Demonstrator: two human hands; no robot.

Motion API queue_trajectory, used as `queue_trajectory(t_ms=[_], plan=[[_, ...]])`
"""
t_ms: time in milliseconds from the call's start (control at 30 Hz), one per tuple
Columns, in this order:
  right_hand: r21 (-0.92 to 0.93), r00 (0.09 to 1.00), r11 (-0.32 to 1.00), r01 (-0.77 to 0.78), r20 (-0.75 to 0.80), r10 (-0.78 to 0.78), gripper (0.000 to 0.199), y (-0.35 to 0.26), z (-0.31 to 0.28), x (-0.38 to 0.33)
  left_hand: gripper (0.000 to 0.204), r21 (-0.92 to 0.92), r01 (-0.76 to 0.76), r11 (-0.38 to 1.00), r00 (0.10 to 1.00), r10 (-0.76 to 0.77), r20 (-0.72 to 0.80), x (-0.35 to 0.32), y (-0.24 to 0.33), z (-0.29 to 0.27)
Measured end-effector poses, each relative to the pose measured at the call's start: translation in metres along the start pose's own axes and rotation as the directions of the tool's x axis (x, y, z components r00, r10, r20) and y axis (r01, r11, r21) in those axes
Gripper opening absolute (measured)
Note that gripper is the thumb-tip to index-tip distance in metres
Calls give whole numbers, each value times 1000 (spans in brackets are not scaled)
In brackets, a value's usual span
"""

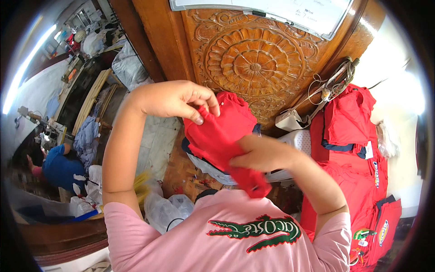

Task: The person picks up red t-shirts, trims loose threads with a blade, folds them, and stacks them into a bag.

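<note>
The left hand, raised at chest height, pinches the upper edge of a small folded piece of bright red knit fabric between thumb and curled fingers, while the right hand lies closed over the cloth's lower right part, its fingers wrapped round a bunched end that hangs toward the pink shirt of the person at work. The cloth stretches between the two hands, its long axis running on a slant from the left hand at upper left down to the right hand at lower right; both hands touch it, neither nearer than the other. Behind it stands a carved brown wooden door with a round flower medallion, and to the right a heap of red garments with dark blue trim lies well apart from the hands. At far left another person in a blue top sits low among pale bundles.
</note>
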State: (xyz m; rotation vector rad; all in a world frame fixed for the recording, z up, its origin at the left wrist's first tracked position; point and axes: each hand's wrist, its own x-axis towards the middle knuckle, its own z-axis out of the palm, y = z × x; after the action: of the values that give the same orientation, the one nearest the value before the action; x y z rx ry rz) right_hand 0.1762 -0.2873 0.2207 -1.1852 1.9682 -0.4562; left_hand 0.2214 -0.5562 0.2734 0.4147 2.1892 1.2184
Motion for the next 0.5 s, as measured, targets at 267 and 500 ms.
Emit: queue_trajectory(t_ms=[267,500], plan=[[883,965,451,133,-218,143,34,25,67,111,24,673,210,709,953,5,-304,92,-19,-24],[825,798,195,531,-564,212,33,48,85,124,19,895,-101,434,838,522,-159,111,32,24]])
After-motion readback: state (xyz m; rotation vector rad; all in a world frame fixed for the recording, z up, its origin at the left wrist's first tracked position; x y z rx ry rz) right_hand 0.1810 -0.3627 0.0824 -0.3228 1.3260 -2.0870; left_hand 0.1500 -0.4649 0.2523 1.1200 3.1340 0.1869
